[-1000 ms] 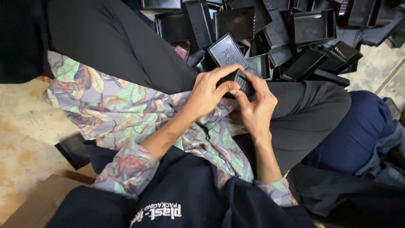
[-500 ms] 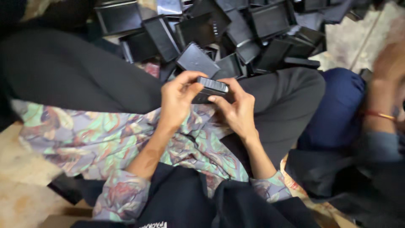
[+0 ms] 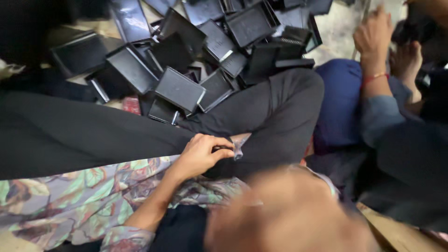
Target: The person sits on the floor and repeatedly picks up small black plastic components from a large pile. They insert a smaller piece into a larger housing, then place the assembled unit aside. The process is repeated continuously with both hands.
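The black trouser legs [image 3: 116, 135] of the seated person fill the widest band of the view, running from the left edge to a bent knee at the right of centre. Below them spreads a floral cloth [image 3: 79, 200] in grey, green and rust, draped over the lap and reaching the lower left corner. Across the top lies a heap of black rectangular trays [image 3: 186, 51], shallow and glossy, tipped at many angles and overlapping one another, some leaning against the trouser leg. To the right sits another person in a blue garment [image 3: 340, 102], whose raised hand [image 3: 373, 37] has a red thread round the wrist; that hand is apart from the wearer's own. A large blurred skin-coloured shape at the lower middle is the right hand [image 3: 284, 210], very close to the camera and so smeared by motion that I cannot tell whether it is clenched, loose or holding anything. The left hand [image 3: 200, 156] rests on the lap at the edge of the cloth, its fingers curled in around a small dark part [image 3: 224, 149], of which only a sliver shows between thumb and fingers. That part lies just against the dark trouser fabric, near a pale scrap of cloth at the fingertips, and well below the heap of trays.
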Tool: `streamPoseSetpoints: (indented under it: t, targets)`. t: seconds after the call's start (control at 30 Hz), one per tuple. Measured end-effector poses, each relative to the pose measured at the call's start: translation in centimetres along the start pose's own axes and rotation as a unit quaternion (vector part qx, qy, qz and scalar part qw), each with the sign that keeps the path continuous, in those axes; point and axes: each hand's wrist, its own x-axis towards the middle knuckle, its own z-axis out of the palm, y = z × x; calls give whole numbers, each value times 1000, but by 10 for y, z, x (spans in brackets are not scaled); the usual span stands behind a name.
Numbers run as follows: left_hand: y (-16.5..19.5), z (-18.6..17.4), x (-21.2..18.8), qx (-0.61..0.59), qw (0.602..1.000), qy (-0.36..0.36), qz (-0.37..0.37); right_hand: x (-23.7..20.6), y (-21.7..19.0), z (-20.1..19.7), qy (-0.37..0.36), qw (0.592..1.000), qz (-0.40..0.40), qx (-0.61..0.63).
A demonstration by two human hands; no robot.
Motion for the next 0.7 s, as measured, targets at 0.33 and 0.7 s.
streamPoseSetpoints:
  t: [0.33,0.7]
  targets:
    - [-15,-6,2,-29,998,-61,-18,-1,6,-11,92,996,-17,3]
    - [-12,-11,11,-80,996,-42,-11,-104,32,-51,133,990,13,-47]
